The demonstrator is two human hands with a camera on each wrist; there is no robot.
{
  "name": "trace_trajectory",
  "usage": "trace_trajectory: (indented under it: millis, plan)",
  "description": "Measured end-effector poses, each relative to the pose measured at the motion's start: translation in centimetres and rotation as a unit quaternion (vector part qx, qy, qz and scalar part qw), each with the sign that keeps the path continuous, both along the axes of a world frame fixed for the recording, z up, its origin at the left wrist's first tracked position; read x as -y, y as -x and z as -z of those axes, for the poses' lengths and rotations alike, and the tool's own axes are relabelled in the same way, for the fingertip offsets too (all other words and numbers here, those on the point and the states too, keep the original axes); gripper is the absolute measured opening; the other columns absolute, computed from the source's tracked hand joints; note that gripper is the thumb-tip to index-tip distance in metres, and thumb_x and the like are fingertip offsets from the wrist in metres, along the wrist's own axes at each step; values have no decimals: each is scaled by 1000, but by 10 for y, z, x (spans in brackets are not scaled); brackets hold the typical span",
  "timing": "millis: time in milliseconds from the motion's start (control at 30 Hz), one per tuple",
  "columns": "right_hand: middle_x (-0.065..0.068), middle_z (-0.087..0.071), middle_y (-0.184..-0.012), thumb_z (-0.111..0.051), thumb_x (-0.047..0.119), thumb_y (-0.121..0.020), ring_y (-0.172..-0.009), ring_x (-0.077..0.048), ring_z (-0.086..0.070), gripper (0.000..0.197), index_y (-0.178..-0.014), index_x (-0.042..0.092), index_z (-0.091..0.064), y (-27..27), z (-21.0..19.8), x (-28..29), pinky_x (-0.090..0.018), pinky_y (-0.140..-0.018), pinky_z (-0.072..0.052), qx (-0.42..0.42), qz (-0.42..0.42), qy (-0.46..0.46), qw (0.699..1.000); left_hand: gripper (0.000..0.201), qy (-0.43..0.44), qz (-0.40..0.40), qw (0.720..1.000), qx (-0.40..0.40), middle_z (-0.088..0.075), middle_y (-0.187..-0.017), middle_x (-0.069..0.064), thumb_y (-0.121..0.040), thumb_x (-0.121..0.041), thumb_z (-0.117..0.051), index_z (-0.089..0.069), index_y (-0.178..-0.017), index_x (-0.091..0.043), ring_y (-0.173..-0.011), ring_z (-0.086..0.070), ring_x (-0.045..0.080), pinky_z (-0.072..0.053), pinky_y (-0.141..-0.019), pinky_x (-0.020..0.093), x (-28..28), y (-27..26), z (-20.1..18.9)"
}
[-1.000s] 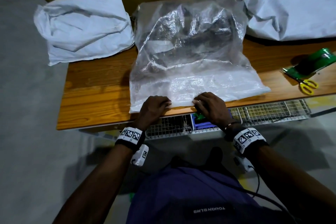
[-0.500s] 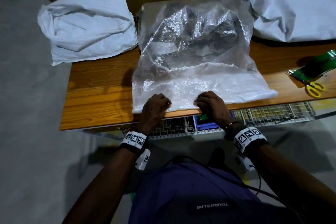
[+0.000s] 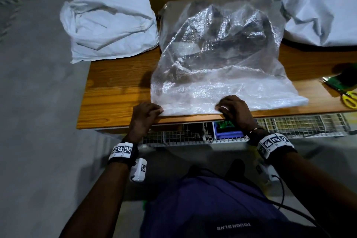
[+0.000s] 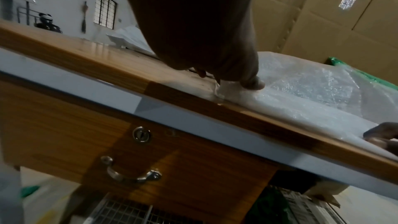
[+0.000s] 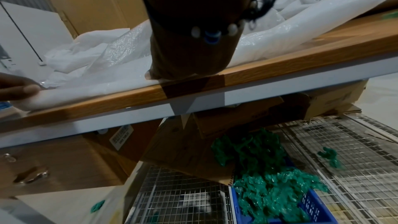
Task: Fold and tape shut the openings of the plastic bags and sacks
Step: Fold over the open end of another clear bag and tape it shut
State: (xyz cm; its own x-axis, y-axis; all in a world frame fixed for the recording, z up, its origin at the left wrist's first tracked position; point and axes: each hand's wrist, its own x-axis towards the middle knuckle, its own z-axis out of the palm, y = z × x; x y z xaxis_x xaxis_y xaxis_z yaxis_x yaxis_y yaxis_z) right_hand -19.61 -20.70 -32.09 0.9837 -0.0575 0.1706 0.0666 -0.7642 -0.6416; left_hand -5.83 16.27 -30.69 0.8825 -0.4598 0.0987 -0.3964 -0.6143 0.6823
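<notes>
Hands: left [image 3: 145,114], right [image 3: 232,110] pinch clear sack [image 3: 218,60] hem; shirt [image 3: 212,208] print "TOUGH SLMS".

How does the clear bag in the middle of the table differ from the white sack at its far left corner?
The clear bag is see-through, with dark contents showing; the white sack is opaque. The clear bag lies wholly on the table; the white sack overhangs its left edge. The left hand and right hand hold the clear bag's near edge; nothing touches the white sack. Both are crinkled plastic.
</notes>
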Motion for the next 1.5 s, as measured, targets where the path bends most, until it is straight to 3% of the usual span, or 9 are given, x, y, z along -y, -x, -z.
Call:
trace_trajectory:
  millis: [133, 333, 500, 633, 767, 900, 1167, 1300, 1500]
  plan:
    - [2, -71, -103, -70, 36, -100, -101, -17, -62, 22, -102, 16, -79, 0, 0, 3, -41, -84, -53, 4, -4, 2, 1000, 33, 41, -128, 984, -116, -71, -86, -5, -80, -27, -90, -63, -99, -25, -81, -67, 9, -50, -65, 23, 12, 2, -7]
    - [0, -72, -102, -72, 31, -99, -99, -19, -64, 19, -101, 14, -80, 0, 1, 1, -43, -84, -53, 15, 2, 3, 1000, 51, 33, -200, 978, -45, -59, -103, 1, -66, -27, -99, -59, -97, -19, -84, -56, 14, -44, -66, 23, 20, 7, -5]
    - [-1, -72, -100, -72, 33, -99, -97, -20, -64, 22, -99, 13, -80, 0, -3, -1, -44, -82, -54, 17, -1, -1, 1000, 42, 49, -157, 978, -129, -65, -76, -3, -65, -25, -100, -66, -85, -11, -66, -56, 3, -45, -60, 14, 6, -16, -2]
    - [-2, -73, -100, -64, 41, -100, -97, -23, -64, 32, -99, 14, -80, 1, -3, 1, -45, -81, -53, 21, -14, -5, 1000, 28, 86, -138, 965, -208, -75, -83, 5, -73, -6, -93, -73, -94, -5, -74, -68, 8, -57, -75, 31, -8, -21, -7]
    - [-4, -72, -102, -63, 37, -101, -98, -25, -62, 30, -101, 12, -79, 2, -2, -1, -47, -82, -52, 23, -11, -13, 1000, 27, 54, -127, 988, -64, -72, -80, 2, -71, 1, -91, -71, -86, -8, -73, -67, 13, -55, -69, 27, 1, -9, -10]
    - [-5, -70, -112, -65, 32, -104, -107, -21, -58, 25, -111, 11, -78, 10, 0, 3, -42, -88, -50, 27, -43, 13, 999, 40, -42, -31, 995, 82, -67, -105, 8, -73, 16, -67, -69, -104, -10, -99, -60, 27, -48, -85, 34, 34, 24, 6]
    - [-2, -71, -110, -65, 38, -103, -104, -21, -58, 29, -119, 17, -77, 4, 5, 8, -42, -85, -49, 28, -62, 104, 992, 18, -95, 134, 977, 133, -67, -111, 8, -95, -22, -71, -70, -110, -11, -99, -61, 27, -51, -82, 44, 138, 69, -6]
    - [-3, -71, -99, -51, 41, -106, -93, -26, -59, 37, -110, 16, -78, -3, -5, 3, -44, -76, -50, 8, -38, 100, 994, 19, -109, 126, 975, 150, -64, -100, 6, -100, -32, -65, -66, -97, -13, -90, -58, 26, -45, -73, 43, 151, 63, 2]
    - [-5, -77, -96, -55, 48, -105, -83, -28, -70, 38, -108, 17, -74, -11, -14, 21, -41, -70, -53, -34, -52, 84, 995, 35, -141, 82, 980, 111, -72, -87, 6, -94, -44, -50, -60, -114, -16, -80, -66, 31, -44, -75, 39, 171, 58, -11]
